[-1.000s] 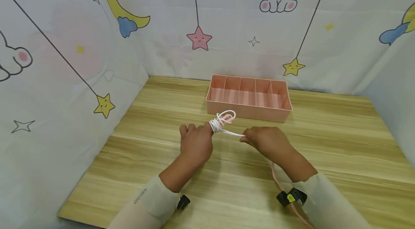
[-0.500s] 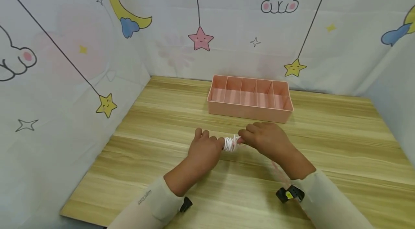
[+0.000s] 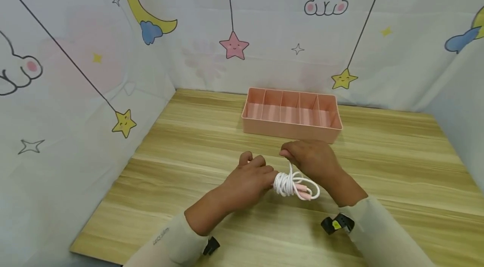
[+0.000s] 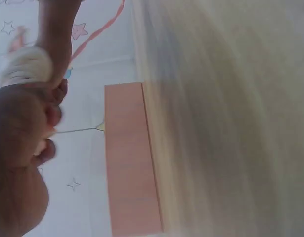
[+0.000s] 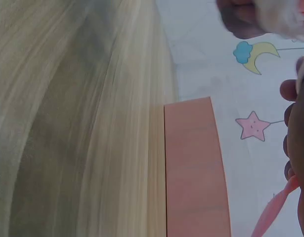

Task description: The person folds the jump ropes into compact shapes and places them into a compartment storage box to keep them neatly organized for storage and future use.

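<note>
In the head view my left hand point(image 3: 247, 181) grips one end of a bundle of white cord point(image 3: 285, 184) wound in several turns, held above the table. Loops of cord and pink ends point(image 3: 305, 193) stick out at its right. What the pink piece is, I cannot tell. Just above the bundle, my right hand point(image 3: 311, 160) pinches a length of the cord, which runs taut down to the coils. A pink twisted strip point(image 5: 273, 212) trails from the right hand in the right wrist view. The coil point(image 4: 28, 66) looks blurred in the left wrist view.
Behind the hands stands a pink box point(image 3: 291, 128) with several compartments, their visible floors bare. It rests on a wood-grain table point(image 3: 181, 132). A white printed cloth point(image 3: 196, 27) hangs at the back and sides.
Left hand and bundle have moved right and nearer, and the bundle's loops now point down to the right. The right hand went in to the bundle's end, then above it with the cord.
</note>
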Action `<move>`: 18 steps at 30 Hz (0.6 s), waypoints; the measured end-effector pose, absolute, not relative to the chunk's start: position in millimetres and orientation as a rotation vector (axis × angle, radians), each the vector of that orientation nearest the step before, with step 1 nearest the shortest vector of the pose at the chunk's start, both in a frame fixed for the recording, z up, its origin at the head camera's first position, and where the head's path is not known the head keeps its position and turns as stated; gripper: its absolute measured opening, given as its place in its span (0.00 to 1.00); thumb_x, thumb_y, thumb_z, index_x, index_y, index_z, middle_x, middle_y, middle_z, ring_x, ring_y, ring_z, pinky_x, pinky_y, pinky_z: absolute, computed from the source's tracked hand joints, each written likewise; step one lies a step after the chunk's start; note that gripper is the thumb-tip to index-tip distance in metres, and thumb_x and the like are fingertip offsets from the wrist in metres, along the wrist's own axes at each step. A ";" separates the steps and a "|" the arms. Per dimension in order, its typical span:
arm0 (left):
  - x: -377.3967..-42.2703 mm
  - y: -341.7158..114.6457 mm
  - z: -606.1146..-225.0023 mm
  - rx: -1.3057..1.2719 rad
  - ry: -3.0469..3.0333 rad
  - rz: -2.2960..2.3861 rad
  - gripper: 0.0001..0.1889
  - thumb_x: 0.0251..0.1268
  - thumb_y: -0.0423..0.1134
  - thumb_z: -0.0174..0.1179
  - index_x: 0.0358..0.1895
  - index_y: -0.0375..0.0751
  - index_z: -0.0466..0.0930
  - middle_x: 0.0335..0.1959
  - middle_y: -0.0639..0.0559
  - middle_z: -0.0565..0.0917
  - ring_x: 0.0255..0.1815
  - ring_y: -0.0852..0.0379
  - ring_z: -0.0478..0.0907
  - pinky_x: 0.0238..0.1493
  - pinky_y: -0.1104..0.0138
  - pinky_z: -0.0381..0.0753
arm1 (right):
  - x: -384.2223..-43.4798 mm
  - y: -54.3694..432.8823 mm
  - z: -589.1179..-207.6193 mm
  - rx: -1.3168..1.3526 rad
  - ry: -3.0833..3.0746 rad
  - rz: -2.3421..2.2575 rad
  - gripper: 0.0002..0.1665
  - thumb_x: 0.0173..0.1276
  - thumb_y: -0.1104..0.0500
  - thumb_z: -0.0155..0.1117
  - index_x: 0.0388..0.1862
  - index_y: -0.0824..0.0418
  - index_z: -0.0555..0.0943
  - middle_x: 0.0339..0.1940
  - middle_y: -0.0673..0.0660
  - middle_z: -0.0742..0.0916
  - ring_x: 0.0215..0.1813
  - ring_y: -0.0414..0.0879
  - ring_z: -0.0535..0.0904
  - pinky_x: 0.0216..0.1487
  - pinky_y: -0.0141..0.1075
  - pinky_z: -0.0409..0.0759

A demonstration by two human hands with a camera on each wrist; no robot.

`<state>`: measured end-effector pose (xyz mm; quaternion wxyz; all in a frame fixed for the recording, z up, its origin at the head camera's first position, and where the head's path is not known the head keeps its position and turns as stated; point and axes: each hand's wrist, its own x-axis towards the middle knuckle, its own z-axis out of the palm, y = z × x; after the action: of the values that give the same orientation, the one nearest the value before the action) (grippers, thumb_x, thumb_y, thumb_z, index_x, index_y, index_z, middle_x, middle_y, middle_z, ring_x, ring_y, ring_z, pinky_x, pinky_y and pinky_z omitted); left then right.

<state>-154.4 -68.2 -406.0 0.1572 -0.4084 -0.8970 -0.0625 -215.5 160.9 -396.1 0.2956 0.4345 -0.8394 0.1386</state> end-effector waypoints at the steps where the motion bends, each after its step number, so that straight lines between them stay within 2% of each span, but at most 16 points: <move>1: -154.6 -69.4 -406.3 -1.153 -2.554 -0.262 0.06 0.71 0.46 0.64 0.38 0.56 0.76 0.31 0.64 0.78 0.40 0.58 0.69 0.52 0.52 0.58 | -214.3 160.5 -397.4 1.139 -2.247 0.392 0.31 0.85 0.39 0.38 0.38 0.56 0.82 0.25 0.46 0.84 0.22 0.43 0.78 0.22 0.40 0.74; 4: -155.7 -72.9 -409.2 -1.053 -2.530 -0.499 0.07 0.68 0.39 0.67 0.38 0.53 0.76 0.33 0.62 0.81 0.41 0.57 0.70 0.52 0.51 0.56 | -210.3 159.7 -402.5 1.093 -2.325 0.453 0.18 0.82 0.46 0.52 0.38 0.55 0.82 0.27 0.45 0.86 0.23 0.42 0.79 0.22 0.41 0.75; 7: -157.9 -75.8 -413.3 -0.910 -2.539 -0.632 0.07 0.67 0.37 0.67 0.41 0.51 0.78 0.35 0.61 0.83 0.40 0.56 0.70 0.53 0.50 0.55 | -206.0 160.7 -409.8 1.030 -2.407 0.452 0.02 0.69 0.58 0.67 0.39 0.54 0.84 0.26 0.46 0.86 0.23 0.43 0.81 0.21 0.41 0.75; 8: -158.8 -76.5 -414.8 -0.856 -2.553 -0.665 0.06 0.68 0.37 0.67 0.42 0.51 0.79 0.35 0.61 0.83 0.40 0.57 0.70 0.53 0.49 0.55 | -204.9 161.6 -412.8 1.025 -2.411 0.434 0.04 0.65 0.60 0.68 0.38 0.56 0.83 0.25 0.48 0.86 0.23 0.44 0.80 0.21 0.42 0.74; 10: -160.5 -78.0 -416.2 -0.756 -2.580 -0.729 0.06 0.69 0.38 0.66 0.45 0.51 0.81 0.34 0.61 0.84 0.38 0.56 0.70 0.54 0.48 0.55 | -203.7 162.5 -419.9 1.023 -2.389 0.379 0.05 0.72 0.56 0.64 0.38 0.57 0.81 0.21 0.48 0.82 0.20 0.45 0.78 0.19 0.42 0.73; 13: -164.3 -80.1 -415.1 -0.572 -2.623 -0.862 0.02 0.73 0.39 0.62 0.41 0.46 0.80 0.28 0.57 0.81 0.36 0.53 0.71 0.53 0.47 0.57 | -202.8 160.9 -430.8 1.129 -2.266 0.321 0.21 0.85 0.47 0.48 0.36 0.59 0.76 0.17 0.49 0.77 0.17 0.45 0.73 0.16 0.42 0.70; 15: -167.6 -81.9 -412.1 -0.423 -2.631 -0.944 0.04 0.76 0.39 0.59 0.40 0.44 0.79 0.24 0.55 0.78 0.35 0.50 0.73 0.51 0.46 0.57 | -200.9 157.4 -437.0 1.199 -2.209 0.302 0.28 0.85 0.41 0.37 0.35 0.58 0.74 0.16 0.48 0.75 0.17 0.43 0.72 0.16 0.40 0.70; 18: -172.9 -83.5 -407.8 -0.240 -2.649 -0.945 0.06 0.77 0.40 0.58 0.41 0.42 0.79 0.22 0.53 0.78 0.34 0.47 0.74 0.49 0.45 0.58 | -193.0 152.3 -441.4 1.265 -2.207 0.320 0.27 0.86 0.41 0.35 0.34 0.55 0.73 0.18 0.46 0.76 0.18 0.41 0.73 0.16 0.38 0.69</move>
<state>-172.9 -83.5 -407.8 0.1589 -0.0839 -0.9265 -0.3306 -193.0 152.3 -441.4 0.2848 0.4731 -0.8251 0.1198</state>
